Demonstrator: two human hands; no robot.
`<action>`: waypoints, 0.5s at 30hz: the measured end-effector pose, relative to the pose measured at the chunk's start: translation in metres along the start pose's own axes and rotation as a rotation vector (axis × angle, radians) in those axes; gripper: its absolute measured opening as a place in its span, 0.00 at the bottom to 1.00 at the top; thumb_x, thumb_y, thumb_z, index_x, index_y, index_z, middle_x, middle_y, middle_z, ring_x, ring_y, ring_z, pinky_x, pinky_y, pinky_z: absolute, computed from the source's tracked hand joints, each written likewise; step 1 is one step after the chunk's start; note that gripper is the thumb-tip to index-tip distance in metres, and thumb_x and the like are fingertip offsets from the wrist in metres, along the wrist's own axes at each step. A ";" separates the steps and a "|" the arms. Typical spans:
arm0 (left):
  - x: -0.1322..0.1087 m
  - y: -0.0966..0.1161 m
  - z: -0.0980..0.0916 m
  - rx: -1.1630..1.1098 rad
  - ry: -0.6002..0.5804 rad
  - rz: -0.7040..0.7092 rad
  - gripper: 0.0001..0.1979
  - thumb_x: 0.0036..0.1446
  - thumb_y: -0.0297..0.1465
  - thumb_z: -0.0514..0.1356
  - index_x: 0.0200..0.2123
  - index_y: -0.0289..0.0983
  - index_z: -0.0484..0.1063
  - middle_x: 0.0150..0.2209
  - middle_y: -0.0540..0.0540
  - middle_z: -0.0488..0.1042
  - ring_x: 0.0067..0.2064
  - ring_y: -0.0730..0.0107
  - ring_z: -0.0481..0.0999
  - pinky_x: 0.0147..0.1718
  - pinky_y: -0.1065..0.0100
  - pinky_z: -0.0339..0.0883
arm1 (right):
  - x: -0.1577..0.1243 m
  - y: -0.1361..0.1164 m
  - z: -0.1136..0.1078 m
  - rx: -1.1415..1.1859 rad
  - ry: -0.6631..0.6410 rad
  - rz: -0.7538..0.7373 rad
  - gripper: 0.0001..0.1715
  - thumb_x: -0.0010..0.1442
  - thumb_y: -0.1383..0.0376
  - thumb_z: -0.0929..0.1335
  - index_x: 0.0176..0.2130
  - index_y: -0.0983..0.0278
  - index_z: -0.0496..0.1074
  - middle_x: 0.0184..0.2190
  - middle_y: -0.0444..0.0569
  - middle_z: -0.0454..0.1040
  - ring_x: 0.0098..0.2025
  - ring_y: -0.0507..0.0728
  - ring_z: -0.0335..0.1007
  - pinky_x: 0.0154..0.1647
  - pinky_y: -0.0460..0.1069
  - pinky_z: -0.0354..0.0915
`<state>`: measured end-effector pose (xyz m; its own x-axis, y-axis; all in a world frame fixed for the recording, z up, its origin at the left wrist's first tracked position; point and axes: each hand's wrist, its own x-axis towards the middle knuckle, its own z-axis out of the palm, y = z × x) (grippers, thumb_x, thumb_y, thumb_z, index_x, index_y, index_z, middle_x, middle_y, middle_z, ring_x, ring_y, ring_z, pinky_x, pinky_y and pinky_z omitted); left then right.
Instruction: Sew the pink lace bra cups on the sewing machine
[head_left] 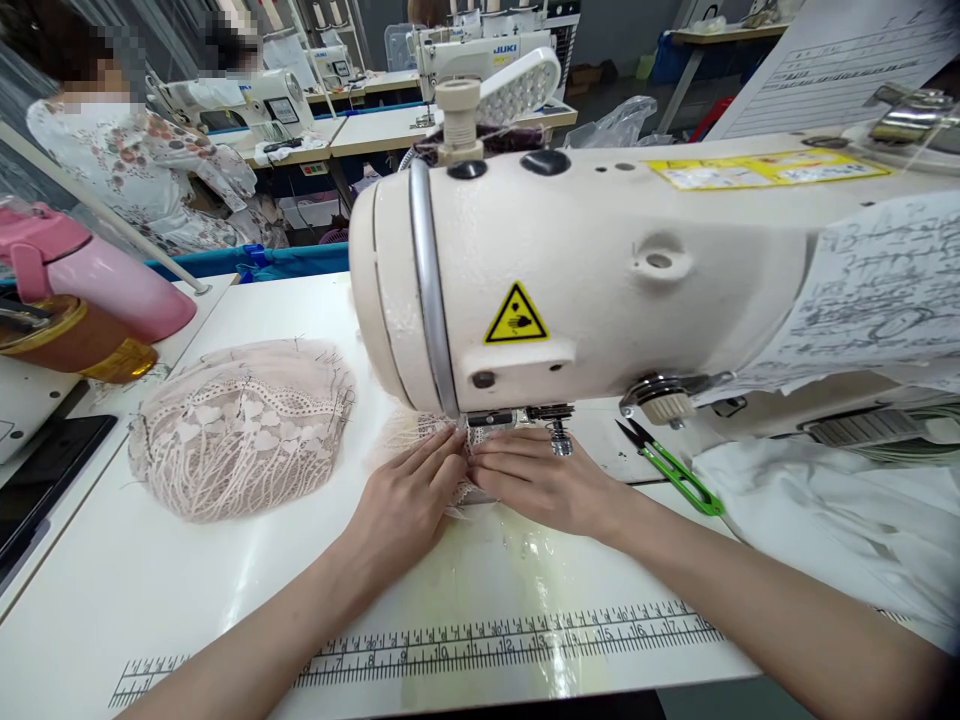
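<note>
Pale pink lace fabric point(409, 432) lies beneath the head of a white sewing machine point(600, 260), close to its presser foot. From the left, my left hand point(411, 485) grips the lace, fingers pressed together and pointing at the needle area. Opposite it, my right hand point(536, 478) holds the same fabric with bent fingers close together. The two hands nearly meet in front of the foot, hiding most of the piece. Farther left rests a rounded lace cup piece point(244, 430) with pins along its edge. Green-handled thread snips point(675, 470) lie right of my right hand.
White cloth point(840, 530) is heaped at the right. A printed ruler strip point(450, 650) runs along the table's front. At the left are a pink bottle point(112, 280), an amber container point(82, 340) and a dark phone point(52, 490). Another person point(142, 170) sits beyond, near more sewing machines.
</note>
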<state>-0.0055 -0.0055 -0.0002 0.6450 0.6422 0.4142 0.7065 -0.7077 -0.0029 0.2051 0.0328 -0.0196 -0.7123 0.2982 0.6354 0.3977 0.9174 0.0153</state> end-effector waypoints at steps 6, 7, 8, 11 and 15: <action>0.000 -0.004 0.000 -0.009 0.001 -0.032 0.16 0.54 0.19 0.51 0.46 0.29 0.70 0.53 0.36 0.74 0.56 0.58 0.74 0.50 0.60 0.74 | -0.003 -0.003 0.010 -0.008 -0.006 0.000 0.11 0.63 0.74 0.64 0.43 0.63 0.73 0.40 0.41 0.80 0.45 0.49 0.74 0.52 0.48 0.71; 0.001 -0.005 0.000 -0.006 0.001 -0.039 0.16 0.55 0.19 0.51 0.46 0.29 0.70 0.53 0.36 0.74 0.55 0.57 0.74 0.50 0.60 0.74 | -0.003 -0.003 0.011 -0.004 -0.003 0.002 0.11 0.63 0.74 0.64 0.43 0.63 0.73 0.41 0.41 0.80 0.45 0.49 0.74 0.53 0.49 0.71; 0.001 -0.005 0.000 -0.002 0.002 -0.045 0.16 0.55 0.19 0.51 0.46 0.29 0.70 0.53 0.36 0.74 0.55 0.57 0.74 0.50 0.60 0.74 | -0.002 -0.003 0.012 0.002 -0.007 0.003 0.12 0.63 0.74 0.64 0.42 0.63 0.73 0.41 0.41 0.80 0.46 0.49 0.73 0.53 0.49 0.71; 0.002 -0.006 0.001 0.006 0.005 -0.059 0.17 0.56 0.19 0.51 0.47 0.29 0.70 0.52 0.36 0.75 0.55 0.57 0.74 0.51 0.58 0.74 | -0.001 -0.002 0.013 0.011 -0.043 0.000 0.12 0.64 0.74 0.63 0.42 0.64 0.73 0.42 0.43 0.79 0.47 0.50 0.73 0.53 0.50 0.71; 0.003 -0.005 0.001 0.002 -0.001 -0.073 0.17 0.56 0.19 0.50 0.47 0.30 0.69 0.52 0.37 0.75 0.56 0.57 0.73 0.51 0.58 0.74 | 0.000 -0.001 0.012 -0.014 -0.055 0.011 0.12 0.63 0.74 0.64 0.44 0.65 0.73 0.42 0.46 0.79 0.48 0.53 0.73 0.51 0.50 0.72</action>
<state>-0.0069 0.0008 0.0003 0.5918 0.6927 0.4122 0.7524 -0.6582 0.0258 0.1977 0.0356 -0.0291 -0.7384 0.3225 0.5922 0.4132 0.9104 0.0194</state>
